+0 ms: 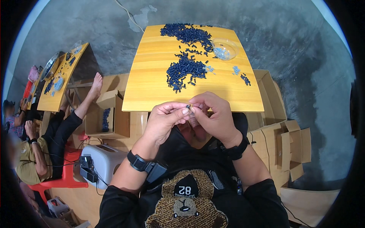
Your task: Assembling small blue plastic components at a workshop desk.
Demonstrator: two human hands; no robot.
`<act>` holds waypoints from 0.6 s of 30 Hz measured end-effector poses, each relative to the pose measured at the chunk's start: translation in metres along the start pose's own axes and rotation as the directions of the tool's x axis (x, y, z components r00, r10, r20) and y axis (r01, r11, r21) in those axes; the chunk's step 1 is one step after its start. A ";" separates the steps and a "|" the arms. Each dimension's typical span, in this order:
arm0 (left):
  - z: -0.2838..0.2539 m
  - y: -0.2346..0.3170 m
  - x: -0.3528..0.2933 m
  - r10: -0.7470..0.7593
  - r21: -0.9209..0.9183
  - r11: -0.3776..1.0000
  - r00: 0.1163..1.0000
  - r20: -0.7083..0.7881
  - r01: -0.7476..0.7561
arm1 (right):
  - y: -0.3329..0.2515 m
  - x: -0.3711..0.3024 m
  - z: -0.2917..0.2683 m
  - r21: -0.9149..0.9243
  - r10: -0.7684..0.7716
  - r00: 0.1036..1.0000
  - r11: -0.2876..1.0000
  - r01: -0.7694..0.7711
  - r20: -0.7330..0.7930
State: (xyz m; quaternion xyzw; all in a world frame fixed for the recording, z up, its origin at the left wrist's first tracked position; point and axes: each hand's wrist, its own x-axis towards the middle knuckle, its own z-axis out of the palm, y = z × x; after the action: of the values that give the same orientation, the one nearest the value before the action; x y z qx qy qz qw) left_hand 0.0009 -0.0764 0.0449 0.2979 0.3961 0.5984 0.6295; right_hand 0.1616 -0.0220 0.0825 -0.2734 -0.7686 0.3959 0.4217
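Both hands are meeting just above the person's lap, at the near edge of a yellow wooden table (152, 91). On that table, a large scatter of small dark blue parts (185, 70) is lying across the middle and far side, with a clear shallow dish (224, 49) sitting at its right and a few pale parts beside it. Open cardboard boxes (283, 140) are standing on the floor to the right. Left hand (164, 119) and right hand (213, 116) are touching at the fingertips, both pinching together on one tiny dark part (189, 106) between them.
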 end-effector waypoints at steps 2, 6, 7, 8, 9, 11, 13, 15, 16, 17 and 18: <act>-0.001 0.000 0.001 -0.025 0.025 0.999 1.000 -0.011 0.025 | 0.001 0.000 -0.001 -0.019 -0.008 0.999 1.000 0.008 -0.032; -0.002 0.000 0.002 -0.036 0.008 0.999 0.999 0.009 0.036 | 0.008 0.000 -0.001 -0.010 -0.036 0.999 0.999 0.036 -0.016; -0.002 -0.001 0.002 -0.031 0.009 0.999 0.999 0.018 0.031 | 0.009 0.000 -0.001 -0.004 -0.049 0.999 0.999 0.049 0.006; -0.002 -0.001 0.002 -0.035 0.009 0.999 0.999 0.017 0.035 | 0.011 0.000 -0.001 0.001 -0.062 0.998 0.998 0.062 0.026; -0.002 0.000 0.002 -0.029 0.036 0.999 0.999 0.024 0.028 | 0.014 0.000 -0.002 0.003 -0.058 0.998 0.998 0.058 0.026; -0.003 0.000 0.005 -0.029 0.064 0.998 0.999 0.031 0.027 | 0.022 -0.002 -0.003 0.054 0.011 0.994 0.998 -0.017 0.113; -0.004 -0.001 0.013 0.039 0.298 0.954 0.999 -0.003 -0.037 | 0.038 -0.004 0.002 0.239 0.220 0.971 0.942 -0.237 0.094; -0.007 0.001 0.027 0.027 0.352 0.936 1.000 0.001 -0.026 | 0.055 -0.005 0.001 0.415 0.418 0.902 0.806 -0.421 0.104; -0.008 0.001 0.036 0.021 0.403 0.915 1.000 0.001 -0.020 | 0.063 -0.004 -0.003 0.454 0.535 0.832 0.710 -0.538 0.150; -0.011 -0.001 0.047 0.015 0.407 0.913 1.000 0.001 -0.014 | 0.070 -0.003 -0.005 0.487 0.633 0.745 0.594 -0.641 0.209; -0.016 -0.004 0.058 0.040 0.485 0.875 0.999 -0.031 -0.019 | 0.074 -0.002 -0.005 0.491 0.635 0.743 0.589 -0.642 0.210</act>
State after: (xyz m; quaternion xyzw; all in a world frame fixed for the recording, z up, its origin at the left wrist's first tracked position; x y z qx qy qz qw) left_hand -0.0128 -0.0212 0.0250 0.4396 0.5412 0.4957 0.5177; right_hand 0.1735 0.0181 0.0207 -0.3994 -0.4794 0.7193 0.3054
